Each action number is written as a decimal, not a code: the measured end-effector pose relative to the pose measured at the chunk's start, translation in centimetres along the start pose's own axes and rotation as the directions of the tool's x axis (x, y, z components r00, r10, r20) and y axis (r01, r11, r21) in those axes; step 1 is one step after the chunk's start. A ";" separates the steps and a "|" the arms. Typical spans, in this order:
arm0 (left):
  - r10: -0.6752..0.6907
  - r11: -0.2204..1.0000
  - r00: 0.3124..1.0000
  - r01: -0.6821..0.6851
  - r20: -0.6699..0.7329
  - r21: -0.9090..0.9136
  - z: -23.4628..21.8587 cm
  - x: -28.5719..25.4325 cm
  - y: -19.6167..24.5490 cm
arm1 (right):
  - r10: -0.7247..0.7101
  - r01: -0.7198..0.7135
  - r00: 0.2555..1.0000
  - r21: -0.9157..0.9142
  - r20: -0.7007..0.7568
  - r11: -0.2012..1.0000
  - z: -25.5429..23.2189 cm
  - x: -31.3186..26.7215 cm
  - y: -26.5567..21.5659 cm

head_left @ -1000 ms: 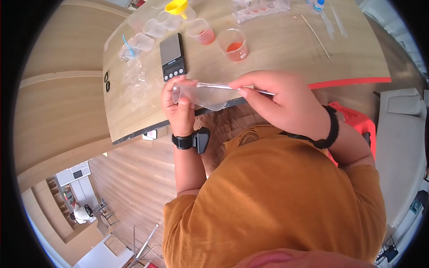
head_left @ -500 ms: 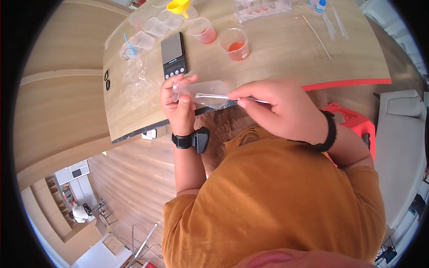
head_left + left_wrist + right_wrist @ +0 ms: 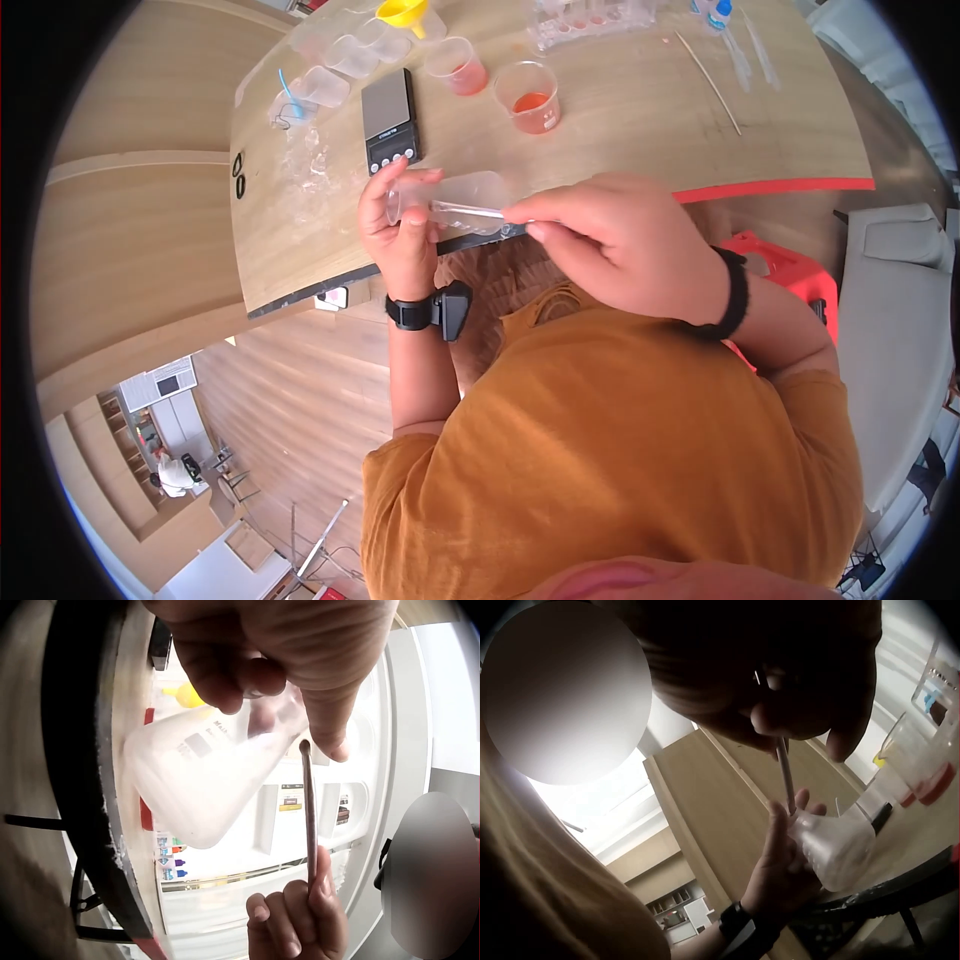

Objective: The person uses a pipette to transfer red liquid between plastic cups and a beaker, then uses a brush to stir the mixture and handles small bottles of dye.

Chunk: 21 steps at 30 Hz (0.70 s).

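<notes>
My left hand [image 3: 396, 238] grips a translucent conical flask [image 3: 470, 186] by its neck, over the table's front edge. The flask lies on its side in the air, mouth to the left and wide base to the right. Between thumb and forefinger, my right hand [image 3: 628, 245] pinches a thin stick with a small rounded end [image 3: 466, 210]. In the head view this stick overlaps the flask. From the left wrist, the stick [image 3: 310, 802] points up with its tip close to the neck and left thumb, while the flask's body [image 3: 199, 780] shows printed markings.
Beyond the hands, a digital scale [image 3: 388, 108] lies on the table [image 3: 610, 130]. Two cups hold red liquid, the nearer a beaker [image 3: 532, 115]. Farther back are a yellow funnel [image 3: 402, 14], clear cups [image 3: 350, 57] and a tube rack [image 3: 590, 22]. A thin wooden stick [image 3: 710, 85] lies right.
The flask has turned closer to level, its base rising toward the table. My right hand and the stick have shifted slightly toward the body and left. The left hand keeps its hold.
</notes>
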<state>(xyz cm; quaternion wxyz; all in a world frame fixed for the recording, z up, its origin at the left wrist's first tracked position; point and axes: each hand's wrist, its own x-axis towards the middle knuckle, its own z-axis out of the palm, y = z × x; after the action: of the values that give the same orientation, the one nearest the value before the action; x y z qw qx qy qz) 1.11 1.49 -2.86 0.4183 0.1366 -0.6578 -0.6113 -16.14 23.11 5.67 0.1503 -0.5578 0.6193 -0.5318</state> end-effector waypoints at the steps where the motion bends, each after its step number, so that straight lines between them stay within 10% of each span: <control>1: -0.004 1.000 1.000 0.004 -0.002 -0.001 0.0 0.0 0.0 | -0.021 0.021 0.999 -0.025 0.024 0.999 0.3 0.2 0.2; 12: -0.007 0.998 0.998 0.011 0.064 -0.064 0.1 0.2 0.1 | 0.383 -0.399 0.907 0.069 0.178 0.914 -4.0 -2.6 0.1; 18: -0.113 0.972 0.993 0.118 0.039 -0.201 0.7 0.3 0.9 | 0.171 -0.158 0.984 0.177 -0.057 0.971 -0.5 -1.1 1.6; 21: -0.120 0.993 0.993 0.120 -0.018 -0.003 0.1 -0.2 0.7 | 0.145 -0.153 0.987 0.123 0.071 0.981 0.0 -0.1 0.8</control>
<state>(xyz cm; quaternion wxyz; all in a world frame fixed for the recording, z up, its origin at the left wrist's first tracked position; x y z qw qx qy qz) 1.33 1.85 -2.30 0.3869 0.1809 -0.6439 -0.6348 -16.55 23.07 4.96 0.2442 -0.5152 0.6189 -0.5403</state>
